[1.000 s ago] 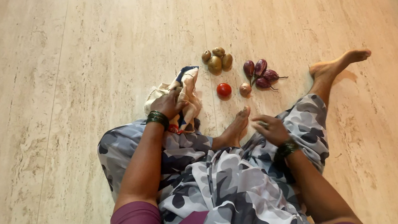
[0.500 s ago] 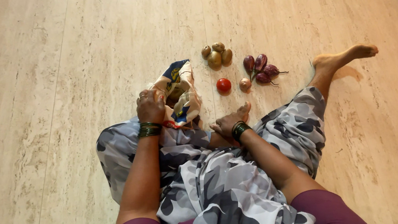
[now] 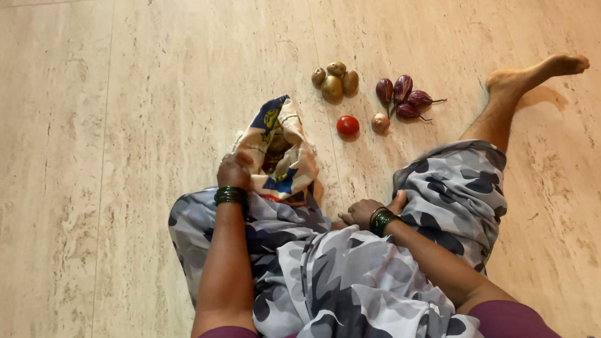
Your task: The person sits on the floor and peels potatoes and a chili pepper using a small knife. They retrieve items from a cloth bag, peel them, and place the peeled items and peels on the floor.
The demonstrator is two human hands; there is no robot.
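I sit on a stone floor in a grey patterned garment. My left hand (image 3: 233,171) grips the near edge of a cream and blue cloth bag (image 3: 278,145) that lies open on the floor by my knee. My right hand (image 3: 362,213) rests on my folded foot, fingers curled, and holds nothing that I can see. Beyond the bag lie a red tomato (image 3: 347,126), a small onion (image 3: 380,122), a cluster of brown-green potatoes (image 3: 334,82) and several small purple eggplants (image 3: 402,97).
My right leg stretches out with its bare foot (image 3: 537,73) near the eggplants. Pale marble tiles (image 3: 83,142) spread out on all sides.
My right hand has drawn in from my right knee to my folded foot. My left hand has pulled the bag's mouth open. The view has shifted slightly.
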